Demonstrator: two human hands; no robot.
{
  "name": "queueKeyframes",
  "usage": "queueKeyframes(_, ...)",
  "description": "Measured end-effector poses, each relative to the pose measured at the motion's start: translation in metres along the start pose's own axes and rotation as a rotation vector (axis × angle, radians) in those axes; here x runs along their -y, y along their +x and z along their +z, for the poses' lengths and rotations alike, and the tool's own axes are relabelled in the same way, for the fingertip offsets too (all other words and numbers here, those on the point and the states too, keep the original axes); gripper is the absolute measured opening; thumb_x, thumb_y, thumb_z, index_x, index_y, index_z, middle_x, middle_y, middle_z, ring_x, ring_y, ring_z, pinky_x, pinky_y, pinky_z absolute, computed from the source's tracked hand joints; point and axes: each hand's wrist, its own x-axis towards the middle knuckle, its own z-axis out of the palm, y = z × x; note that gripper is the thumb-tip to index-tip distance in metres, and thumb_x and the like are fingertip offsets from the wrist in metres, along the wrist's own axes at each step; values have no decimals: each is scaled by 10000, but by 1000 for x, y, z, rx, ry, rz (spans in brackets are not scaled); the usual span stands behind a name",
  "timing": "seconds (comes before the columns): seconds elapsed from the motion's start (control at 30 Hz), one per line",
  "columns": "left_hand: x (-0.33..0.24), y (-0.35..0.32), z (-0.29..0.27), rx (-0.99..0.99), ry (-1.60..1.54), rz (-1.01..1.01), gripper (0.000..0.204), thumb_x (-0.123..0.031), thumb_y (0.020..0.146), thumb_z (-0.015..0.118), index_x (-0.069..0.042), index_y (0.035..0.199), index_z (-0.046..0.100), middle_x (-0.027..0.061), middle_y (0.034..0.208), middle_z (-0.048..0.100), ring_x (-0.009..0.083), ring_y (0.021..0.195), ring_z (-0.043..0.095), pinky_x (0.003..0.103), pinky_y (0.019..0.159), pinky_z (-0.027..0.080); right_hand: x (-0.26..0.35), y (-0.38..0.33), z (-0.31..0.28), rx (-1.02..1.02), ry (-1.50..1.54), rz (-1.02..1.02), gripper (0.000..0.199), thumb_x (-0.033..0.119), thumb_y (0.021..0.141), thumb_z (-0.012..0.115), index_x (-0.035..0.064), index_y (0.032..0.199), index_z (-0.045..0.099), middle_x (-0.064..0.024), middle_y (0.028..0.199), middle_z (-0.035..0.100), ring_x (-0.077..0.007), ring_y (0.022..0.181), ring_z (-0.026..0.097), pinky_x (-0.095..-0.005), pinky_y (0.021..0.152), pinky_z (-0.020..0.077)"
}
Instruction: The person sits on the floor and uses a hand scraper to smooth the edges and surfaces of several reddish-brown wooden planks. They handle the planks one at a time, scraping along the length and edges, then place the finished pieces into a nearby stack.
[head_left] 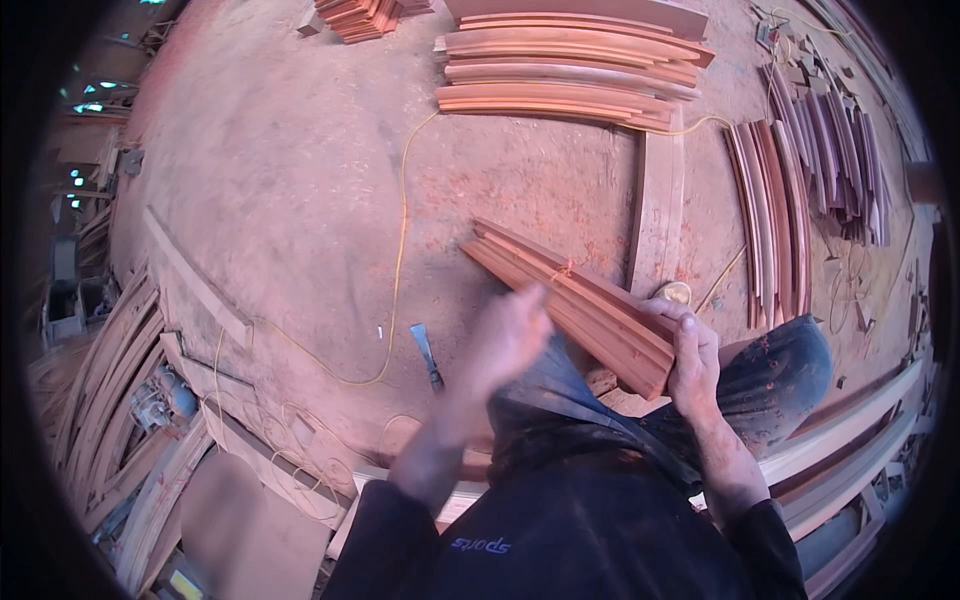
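A reddish-brown wooden moulding (575, 295) with long grooves lies slantwise over my lap, its far end pointing to the upper left. My right hand (692, 360) is closed around its near end, thumb on top. Beside the moulding's left edge is my left hand (515, 335), smeared by motion; its fingers and anything in them cannot be made out. Curled orange shavings (563, 270) cling to the upper face of the wood. On the ground left of my left hand rests a scraper (427, 356) with a flat bluish blade and dark handle.
Stacked reddish mouldings (570, 72) lie ahead, with more curved strips (772, 215) at the right. A yellow cord (404, 220) snakes over the dusty floor. A plank (657, 210) stretches away from me. At the left are curved timbers (110, 370) and a blue-grey power tool (165, 400).
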Motion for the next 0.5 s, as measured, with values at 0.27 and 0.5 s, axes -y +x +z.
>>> queueKeyframes(0.27, -58, -65, 20, 402, -783, 114, 405, -180, 1030, 613, -6, 1387, 536, 116, 1007, 779, 194, 772, 744, 336, 654, 603, -4, 11, 8, 37, 113, -23, 458, 359, 1145, 411, -10, 1099, 677, -58, 1074, 689, -156, 1089, 607, -329, 1028, 451)
queueKeyframes(0.5, 108, 61, 5, -267, -508, -160, 384, -132, 1013, 479, -7, 1369, 553, 123, 955, 759, 151, 683, 707, 281, 559, 549, -10, 12, 0, -13, 185, 62, 441, 353, 1135, 458, -10, 1074, 699, -38, 1027, 693, -120, 983, 613, -302, 923, 488)
